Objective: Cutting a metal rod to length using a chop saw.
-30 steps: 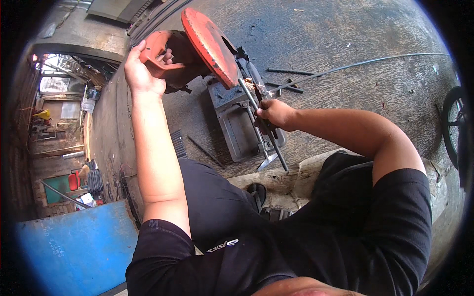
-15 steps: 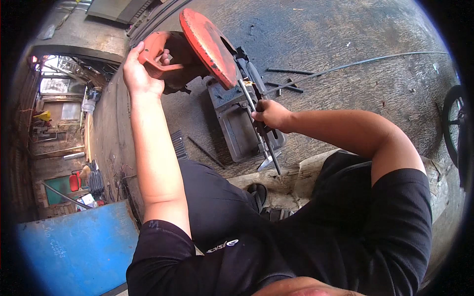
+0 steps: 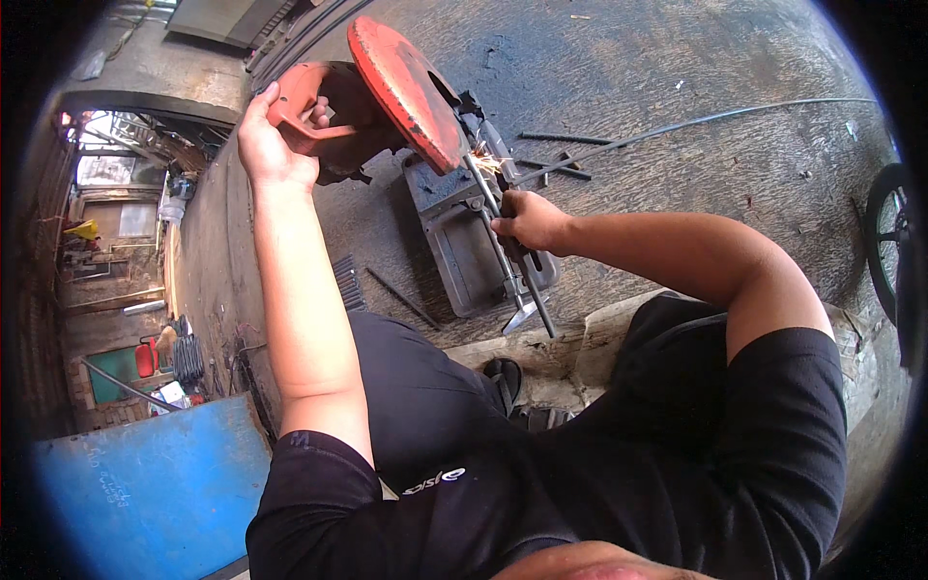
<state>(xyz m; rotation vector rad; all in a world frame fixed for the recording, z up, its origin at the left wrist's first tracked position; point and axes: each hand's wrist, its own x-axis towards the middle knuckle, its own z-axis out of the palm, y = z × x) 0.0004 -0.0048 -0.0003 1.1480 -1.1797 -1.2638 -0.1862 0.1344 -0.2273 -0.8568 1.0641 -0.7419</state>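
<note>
My left hand (image 3: 278,143) is closed around the handle (image 3: 333,135) of a chop saw with a round, chipped red blade guard (image 3: 406,95). Below the guard is the saw's grey metal base (image 3: 459,269) with its vise screw (image 3: 501,259). Fingers of my right hand (image 3: 534,222) are wrapped around a thin steel rod (image 3: 541,307), whose upper end reaches the guard's lower edge. Orange sparks (image 3: 489,162) fly there. The guard hides the cutting point.
A long thin rod (image 3: 715,123) runs off rightward across the worn floor. Short bars (image 3: 565,138) lie beyond the saw; a bundle of cut rods (image 3: 348,282) and a loose rod (image 3: 401,298) lie left of it. A wheel (image 3: 887,232) stands far right, a blue panel (image 3: 159,488) lower left.
The sparks have grown. The red guard and my left hand have shifted slightly left, and the near end of the rod in my right hand has moved a little right.
</note>
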